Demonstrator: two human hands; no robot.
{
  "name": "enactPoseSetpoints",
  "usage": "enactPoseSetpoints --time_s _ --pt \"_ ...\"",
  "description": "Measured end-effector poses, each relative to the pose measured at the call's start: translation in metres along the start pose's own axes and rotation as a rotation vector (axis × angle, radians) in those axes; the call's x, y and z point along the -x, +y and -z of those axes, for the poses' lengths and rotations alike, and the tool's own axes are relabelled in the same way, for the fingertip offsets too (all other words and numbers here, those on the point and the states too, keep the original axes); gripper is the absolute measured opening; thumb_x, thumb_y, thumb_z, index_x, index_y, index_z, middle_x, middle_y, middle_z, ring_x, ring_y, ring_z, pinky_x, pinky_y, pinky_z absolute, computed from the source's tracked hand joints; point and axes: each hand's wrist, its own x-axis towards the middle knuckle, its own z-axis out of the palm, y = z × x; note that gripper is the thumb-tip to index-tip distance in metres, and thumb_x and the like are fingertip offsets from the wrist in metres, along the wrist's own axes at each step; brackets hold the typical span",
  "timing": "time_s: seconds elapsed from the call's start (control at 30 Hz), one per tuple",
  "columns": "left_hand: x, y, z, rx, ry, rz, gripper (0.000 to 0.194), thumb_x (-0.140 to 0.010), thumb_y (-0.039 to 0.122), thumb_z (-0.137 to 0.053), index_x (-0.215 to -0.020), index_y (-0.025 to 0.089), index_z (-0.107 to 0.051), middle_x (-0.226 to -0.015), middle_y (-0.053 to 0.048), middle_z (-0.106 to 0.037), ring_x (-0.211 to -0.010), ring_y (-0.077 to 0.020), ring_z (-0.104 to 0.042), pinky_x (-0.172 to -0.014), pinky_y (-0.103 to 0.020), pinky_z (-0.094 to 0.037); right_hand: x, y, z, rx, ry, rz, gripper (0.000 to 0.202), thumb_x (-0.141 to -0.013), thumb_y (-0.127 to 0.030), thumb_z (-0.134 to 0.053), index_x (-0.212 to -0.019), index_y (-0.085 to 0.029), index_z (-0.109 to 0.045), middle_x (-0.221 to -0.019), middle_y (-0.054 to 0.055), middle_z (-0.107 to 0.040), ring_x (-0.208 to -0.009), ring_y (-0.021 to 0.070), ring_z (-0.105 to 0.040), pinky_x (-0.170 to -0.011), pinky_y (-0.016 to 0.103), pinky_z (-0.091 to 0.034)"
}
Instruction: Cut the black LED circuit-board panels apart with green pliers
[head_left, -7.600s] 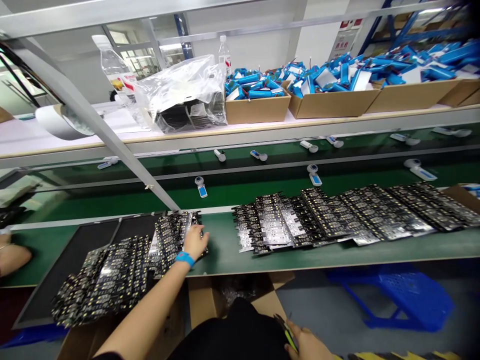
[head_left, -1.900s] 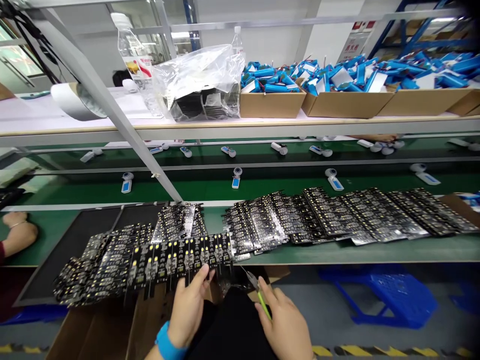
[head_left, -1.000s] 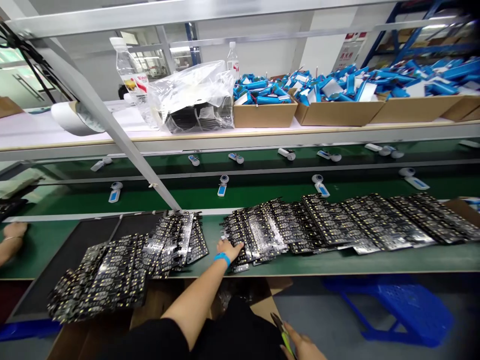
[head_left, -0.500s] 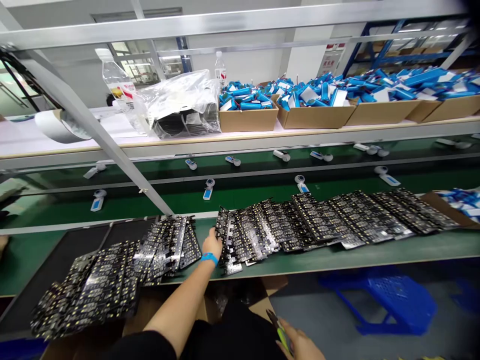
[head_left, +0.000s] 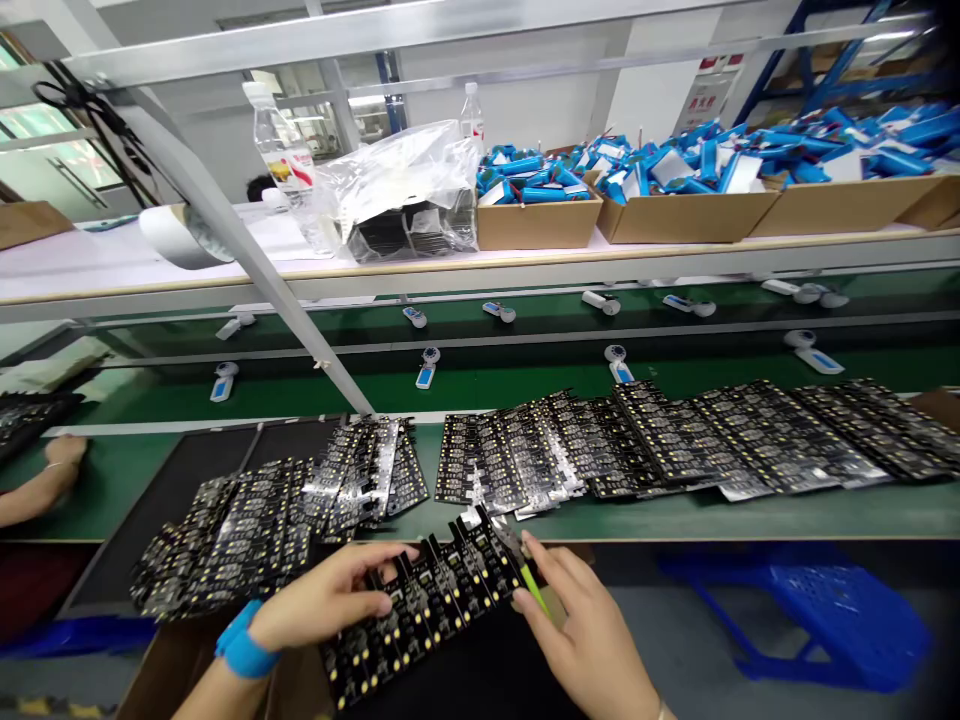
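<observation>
My left hand grips a black circuit board panel near its left end, thumb on the face. The panel is tilted over my lap, in front of the bench edge. In my right hand is a pair of cutters with green handles, its jaws at the panel's upper right corner. Whether the jaws are parted is too small to tell. Beyond the panel, a row of overlapping circuit board panels lies on the green bench. More panels rest fanned on a black tray at the left.
Small white devices lie on the green conveyor behind. Cardboard boxes of blue battery packs stand on the shelf above. A slanted metal post rises at left. A co-worker's hand is at far left; a blue stool stands lower right.
My left hand has taken a panel from the left end of the row and brought it down to my lap. My right hand has risen with the cutters to the panel's corner.
</observation>
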Motion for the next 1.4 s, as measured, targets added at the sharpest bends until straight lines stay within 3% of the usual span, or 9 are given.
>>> enactPoseSetpoints --time_s 0.17,0.37,0.6,0.77,0.83,0.93,1.1,1.3,1.4 --pt "0.023 -0.005 0.002 -0.04 0.013 0.048 0.048 -0.08 0.029 -0.073 -0.127 0.033 -0.068 -0.107 -0.005 -0.07 -0.093 -0.0245 -0.063 -0.082 -0.031 -0.055 0.0 -0.006 -0.01 -0.113 -0.172 0.039 0.049 -0.099 -0.041 -0.046 -0.147 -0.034 -0.039 -0.105 0.003 -0.066 -0.093 0.016 -0.065 -0.084 0.027 -0.055" --pt "0.031 -0.012 -0.007 0.011 -0.013 0.104 0.052 -0.079 0.028 -0.071 -0.131 0.034 -0.065 -0.104 -0.002 -0.067 -0.088 -0.0208 -0.062 -0.082 -0.03 -0.053 0.016 -0.008 -0.033 0.34 0.015 -0.007 0.051 -0.097 -0.046 -0.046 -0.145 -0.031 -0.045 -0.098 0.01 -0.068 -0.087 0.0267 -0.067 -0.076 0.04 -0.058" --pt "0.03 -0.022 -0.016 0.134 -0.005 0.092 0.052 -0.073 0.03 -0.075 -0.125 0.031 -0.069 -0.099 -0.002 -0.068 -0.085 -0.0207 -0.062 -0.083 -0.032 -0.054 0.019 0.0 -0.016 -0.116 -0.268 -0.083 0.05 -0.096 -0.043 -0.048 -0.143 -0.027 -0.048 -0.096 0.005 -0.069 -0.081 0.0171 -0.066 -0.077 0.027 -0.057" --pt "0.031 -0.029 -0.019 0.129 0.016 0.119 0.053 -0.073 0.033 -0.075 -0.126 0.033 -0.069 -0.101 -0.002 -0.068 -0.082 -0.0205 -0.061 -0.08 -0.032 -0.054 0.032 0.006 -0.025 0.322 -0.117 -0.078 0.047 -0.094 -0.044 -0.048 -0.14 -0.033 -0.052 -0.098 0.008 -0.07 -0.086 0.0263 -0.068 -0.076 0.039 -0.059" --pt "0.031 -0.032 -0.021 0.127 0.012 0.133 0.054 -0.073 0.033 -0.075 -0.127 0.033 -0.067 -0.102 -0.002 -0.068 -0.082 -0.0203 -0.061 -0.079 -0.031 -0.054 0.036 0.009 -0.026 0.294 -0.122 -0.067 0.049 -0.094 -0.043 -0.049 -0.143 -0.032 -0.049 -0.102 0.008 -0.07 -0.09 0.0257 -0.069 -0.079 0.037 -0.059" --pt "0.031 -0.035 -0.023 0.136 0.003 0.136 0.055 -0.074 0.031 -0.075 -0.128 0.032 -0.067 -0.103 -0.002 -0.068 -0.082 -0.0201 -0.061 -0.079 -0.031 -0.054 0.04 0.013 -0.024 0.091 -0.243 -0.041 0.05 -0.094 -0.039 -0.051 -0.143 -0.029 -0.048 -0.11 0.007 -0.071 -0.097 0.0208 -0.069 -0.083 0.028 -0.057" --pt "0.03 -0.036 -0.028 0.109 -0.004 0.153 0.056 -0.076 0.027 -0.073 -0.131 0.034 -0.064 -0.106 -0.002 -0.066 -0.085 -0.0205 -0.061 -0.081 -0.032 -0.052 0.048 0.015 -0.025 0.38 -0.174 -0.126 0.049 -0.094 -0.04 -0.045 -0.142 -0.033 -0.049 -0.094 0.007 -0.07 -0.08 0.0277 -0.069 -0.072 0.041 -0.06" --pt "0.031 -0.041 -0.031 0.173 -0.042 0.152 0.057 -0.079 0.023 -0.069 -0.135 0.03 -0.06 -0.106 -0.003 -0.061 -0.087 -0.0197 -0.06 -0.082 -0.031 -0.051 0.057 0.029 -0.02 -0.188 -0.35 -0.152 0.046 -0.092 -0.036 -0.054 -0.136 -0.024 -0.057 -0.125 0.008 -0.069 -0.114 0.023 -0.065 -0.097 0.03 -0.053" --pt "0.03 -0.044 -0.032 0.175 -0.057 0.189 0.061 -0.079 0.026 -0.07 -0.138 0.028 -0.057 -0.11 -0.004 -0.06 -0.087 -0.02 -0.06 -0.082 -0.033 -0.051 0.064 0.031 -0.025 0.147 -0.279 -0.125 0.047 -0.094 -0.036 -0.047 -0.14 -0.027 -0.052 -0.11 0.009 -0.072 -0.094 0.0265 -0.071 -0.085 0.039 -0.059"
